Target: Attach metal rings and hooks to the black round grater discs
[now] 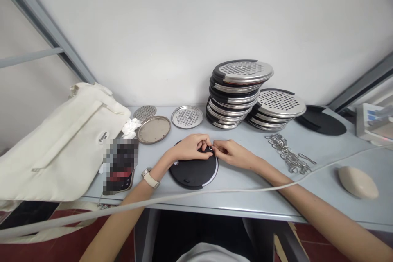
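Left hand (194, 147) and right hand (233, 154) pinch a small ring (210, 147) on a black disc (195, 173), seemingly unfinished, while stacked graters (244, 69) look assembled and loose metal links (287, 153) remain.

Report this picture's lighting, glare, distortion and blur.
Head view: soft light on the plain white wall, bright glints on stacked round silver metal graters; head view: leaning grey metal posts suggest wide-angle stretch; head view: square pixelation masks much of the dark rectangular phone; head view: bare left hand and bare right hand show no obvious motion blur.
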`<move>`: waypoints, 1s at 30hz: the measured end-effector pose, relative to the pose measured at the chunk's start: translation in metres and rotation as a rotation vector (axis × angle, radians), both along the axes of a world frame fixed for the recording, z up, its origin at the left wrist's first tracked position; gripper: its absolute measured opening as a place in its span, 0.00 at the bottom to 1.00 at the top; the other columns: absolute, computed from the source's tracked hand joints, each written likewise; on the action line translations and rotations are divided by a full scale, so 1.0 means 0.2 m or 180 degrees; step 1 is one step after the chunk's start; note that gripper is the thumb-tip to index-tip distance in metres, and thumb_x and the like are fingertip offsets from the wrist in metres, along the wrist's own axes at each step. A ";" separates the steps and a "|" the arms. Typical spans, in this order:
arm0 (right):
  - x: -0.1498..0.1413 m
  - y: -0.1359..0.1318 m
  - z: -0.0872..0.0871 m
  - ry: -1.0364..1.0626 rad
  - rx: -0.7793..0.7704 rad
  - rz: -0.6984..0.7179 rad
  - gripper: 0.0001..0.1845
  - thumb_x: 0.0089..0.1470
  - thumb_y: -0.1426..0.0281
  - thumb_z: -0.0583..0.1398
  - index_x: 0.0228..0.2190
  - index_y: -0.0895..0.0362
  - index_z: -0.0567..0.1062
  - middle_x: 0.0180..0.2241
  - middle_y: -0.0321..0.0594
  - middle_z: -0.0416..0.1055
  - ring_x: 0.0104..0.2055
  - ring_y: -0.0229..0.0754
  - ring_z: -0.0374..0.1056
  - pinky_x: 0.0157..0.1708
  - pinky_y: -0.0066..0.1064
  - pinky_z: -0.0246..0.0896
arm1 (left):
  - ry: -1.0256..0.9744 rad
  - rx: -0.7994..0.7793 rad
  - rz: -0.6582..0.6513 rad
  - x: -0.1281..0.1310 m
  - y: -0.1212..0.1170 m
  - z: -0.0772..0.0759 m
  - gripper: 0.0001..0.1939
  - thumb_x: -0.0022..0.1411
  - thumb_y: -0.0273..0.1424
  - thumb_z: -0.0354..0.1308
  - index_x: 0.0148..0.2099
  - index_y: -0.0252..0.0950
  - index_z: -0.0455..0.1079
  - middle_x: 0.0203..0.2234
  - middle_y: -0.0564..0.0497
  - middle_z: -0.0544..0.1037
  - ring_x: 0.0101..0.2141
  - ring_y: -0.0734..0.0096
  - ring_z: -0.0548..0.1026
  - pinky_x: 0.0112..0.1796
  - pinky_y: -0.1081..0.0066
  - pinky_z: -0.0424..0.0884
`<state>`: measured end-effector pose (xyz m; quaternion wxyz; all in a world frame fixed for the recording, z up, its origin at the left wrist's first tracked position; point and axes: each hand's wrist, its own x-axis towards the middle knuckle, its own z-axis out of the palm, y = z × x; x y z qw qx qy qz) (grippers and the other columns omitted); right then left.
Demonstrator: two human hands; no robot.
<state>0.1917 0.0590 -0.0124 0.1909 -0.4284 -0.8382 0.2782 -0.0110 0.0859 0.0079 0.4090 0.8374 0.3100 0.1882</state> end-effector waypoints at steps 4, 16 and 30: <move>0.00 0.00 0.01 -0.0038 0.0015 0.0033 0.17 0.59 0.63 0.48 0.22 0.57 0.62 0.18 0.30 0.55 0.20 0.32 0.49 0.21 0.25 0.43 | -0.0019 0.0029 -0.0030 0.00 0.00 -0.01 0.08 0.50 0.29 0.58 0.34 0.35 0.64 0.23 0.57 0.64 0.25 0.79 0.62 0.26 0.78 0.59; -0.01 0.00 0.02 -0.0099 0.0089 0.0147 0.18 0.60 0.65 0.47 0.24 0.59 0.68 0.19 0.33 0.61 0.20 0.32 0.53 0.22 0.26 0.45 | -0.0011 -0.0071 -0.0002 0.00 0.00 -0.01 0.09 0.51 0.32 0.59 0.35 0.34 0.66 0.23 0.57 0.65 0.25 0.79 0.63 0.27 0.78 0.60; 0.00 0.01 0.00 -0.0226 0.0053 0.0113 0.22 0.60 0.62 0.46 0.17 0.58 0.60 0.16 0.30 0.51 0.19 0.30 0.44 0.21 0.26 0.39 | 0.0019 -0.0006 -0.0043 0.00 0.01 -0.01 0.09 0.52 0.32 0.59 0.36 0.34 0.67 0.24 0.57 0.66 0.25 0.79 0.63 0.26 0.78 0.60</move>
